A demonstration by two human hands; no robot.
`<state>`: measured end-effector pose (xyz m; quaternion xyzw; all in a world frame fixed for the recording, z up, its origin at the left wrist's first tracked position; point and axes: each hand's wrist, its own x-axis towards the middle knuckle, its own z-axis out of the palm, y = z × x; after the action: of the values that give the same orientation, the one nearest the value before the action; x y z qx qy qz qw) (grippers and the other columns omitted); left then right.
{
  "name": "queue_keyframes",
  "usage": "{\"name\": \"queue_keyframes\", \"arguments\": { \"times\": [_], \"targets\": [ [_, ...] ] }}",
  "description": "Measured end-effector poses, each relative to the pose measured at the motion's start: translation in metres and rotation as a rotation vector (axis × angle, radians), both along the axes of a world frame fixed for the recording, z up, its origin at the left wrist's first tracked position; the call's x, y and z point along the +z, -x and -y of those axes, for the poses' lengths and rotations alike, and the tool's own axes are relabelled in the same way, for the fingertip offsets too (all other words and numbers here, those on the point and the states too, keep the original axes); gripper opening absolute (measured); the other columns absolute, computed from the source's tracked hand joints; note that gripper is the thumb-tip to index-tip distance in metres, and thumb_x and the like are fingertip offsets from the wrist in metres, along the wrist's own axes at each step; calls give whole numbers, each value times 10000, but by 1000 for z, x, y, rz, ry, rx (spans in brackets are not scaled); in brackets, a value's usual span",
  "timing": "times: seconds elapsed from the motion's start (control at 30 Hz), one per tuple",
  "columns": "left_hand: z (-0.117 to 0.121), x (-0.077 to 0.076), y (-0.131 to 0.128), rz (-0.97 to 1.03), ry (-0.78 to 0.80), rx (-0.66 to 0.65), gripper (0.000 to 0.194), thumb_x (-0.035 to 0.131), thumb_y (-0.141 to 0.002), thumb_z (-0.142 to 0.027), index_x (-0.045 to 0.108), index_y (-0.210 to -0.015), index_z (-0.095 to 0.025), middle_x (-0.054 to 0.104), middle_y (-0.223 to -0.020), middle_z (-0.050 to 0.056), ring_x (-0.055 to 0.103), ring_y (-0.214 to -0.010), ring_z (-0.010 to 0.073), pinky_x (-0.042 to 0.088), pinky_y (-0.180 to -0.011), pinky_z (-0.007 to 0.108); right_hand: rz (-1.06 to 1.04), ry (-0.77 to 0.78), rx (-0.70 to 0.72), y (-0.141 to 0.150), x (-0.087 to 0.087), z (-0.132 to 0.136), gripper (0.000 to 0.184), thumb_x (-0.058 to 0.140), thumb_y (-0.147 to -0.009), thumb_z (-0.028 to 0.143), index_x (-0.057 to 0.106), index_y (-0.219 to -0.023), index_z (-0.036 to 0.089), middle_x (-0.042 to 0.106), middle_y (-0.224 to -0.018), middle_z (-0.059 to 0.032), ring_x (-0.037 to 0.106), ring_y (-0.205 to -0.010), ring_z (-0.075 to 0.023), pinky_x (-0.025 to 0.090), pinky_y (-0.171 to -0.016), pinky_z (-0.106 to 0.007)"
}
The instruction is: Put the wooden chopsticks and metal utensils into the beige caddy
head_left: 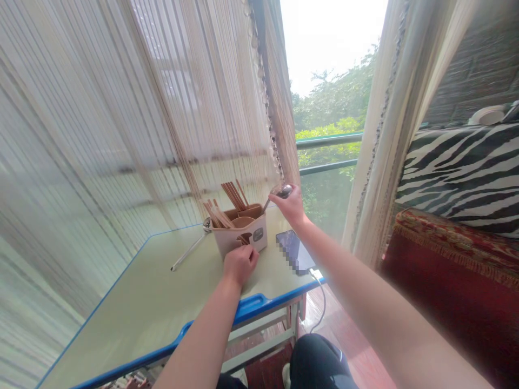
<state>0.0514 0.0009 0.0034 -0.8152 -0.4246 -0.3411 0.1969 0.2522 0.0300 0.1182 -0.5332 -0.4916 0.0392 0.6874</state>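
Note:
My right hand (290, 204) grips a metal spoon (281, 190) near its shiny round bowl. The spoon's handle slants down to the right rim of a white and brown utensil holder (239, 243). Several wooden chopsticks (235, 195) stand in that holder's compartments. At the holder's front, my left hand (241, 263) is closed, its fingers curled beside the cut-out in the wall. What these fingers hold, if anything, is hidden. Left of the holder lies a long-handled metal utensil (188, 251), its head partly hidden behind the holder.
The pale table (162, 302) has a blue edge. A phone (292, 251) with a white cable (323, 302) lies right of the holder. Sheer curtains (101, 135) hang close behind the table. A red seat (438, 302) stands at the right.

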Motion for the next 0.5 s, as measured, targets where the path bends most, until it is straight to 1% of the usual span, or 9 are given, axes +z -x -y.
{"name": "queue_keyframes", "arguments": {
  "times": [0.07,0.1,0.17,0.27,0.33,0.4,0.5],
  "targets": [
    [0,-1,0,6,2,4,311,422,-866,-277,563,-604,-187,636,-623,14,571,-574,129,304,-530,264,-27,31,-3,1,-3,2,853,742,-537,450,381,-1238,125,492,-1235,-198,467,-1159,-288,365,-976,-435],
    [-1,-1,0,6,3,6,313,421,-866,-279,563,-603,-186,637,-624,15,570,-574,129,302,-529,264,-20,27,1,1,-5,2,856,744,-541,440,375,-1251,134,471,-1265,-193,444,-1189,-286,346,-998,-435],
    [-1,-1,0,8,6,13,317,417,-866,-283,564,-603,-186,639,-627,19,570,-577,130,299,-529,264,38,-27,7,0,-8,3,799,727,-577,429,394,-1251,157,466,-1277,-168,435,-1199,-270,332,-1014,-431],
    [0,0,0,7,10,24,318,414,-865,-291,570,-608,-185,642,-630,25,570,-581,133,296,-527,262,121,-110,1,-2,-10,4,633,702,-621,410,483,-1164,169,521,-1191,-125,485,-1124,-241,364,-988,-411],
    [1,1,0,4,12,20,317,414,-864,-290,573,-611,-185,645,-632,26,572,-583,133,298,-527,261,145,-126,1,-3,-9,5,540,697,-631,401,530,-1086,163,553,-1109,-107,516,-1060,-230,390,-956,-399],
    [2,1,0,4,13,17,319,413,-863,-284,573,-606,-184,649,-635,26,576,-585,134,304,-526,261,155,-129,4,-3,-9,6,505,693,-640,405,543,-1054,158,563,-1071,-101,530,-1020,-224,405,-932,-394],
    [3,2,0,10,20,27,323,411,-862,-281,580,-605,-185,653,-642,30,580,-585,137,316,-524,259,165,-122,2,-3,-8,8,523,686,-649,440,535,-1064,160,558,-1074,-103,532,-1009,-226,410,-915,-396]
  ]
}}
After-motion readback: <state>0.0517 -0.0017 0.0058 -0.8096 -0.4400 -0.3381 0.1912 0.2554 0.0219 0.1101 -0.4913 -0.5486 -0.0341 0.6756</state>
